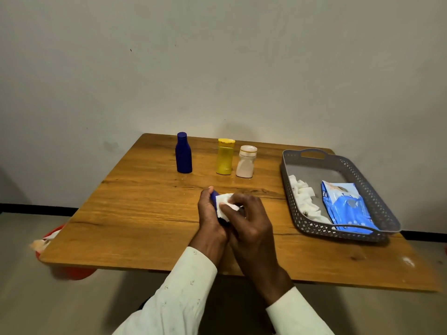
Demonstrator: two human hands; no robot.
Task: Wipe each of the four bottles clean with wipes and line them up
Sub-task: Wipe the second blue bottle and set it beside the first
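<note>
We grip small blue bottle (213, 198) in left hand (210, 215); right hand (249, 222) pinches wipe (225, 204). Best rotate bottle, cover all sides.

Cream long sleeves (183, 293), tiny embroidered motifs scattered; cuffs at wrists; hands bare.

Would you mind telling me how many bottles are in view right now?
4: a tall blue bottle, a yellow bottle and a white bottle stand at the back of the table; a fourth bottle, mostly hidden, is in the left hand.
</note>
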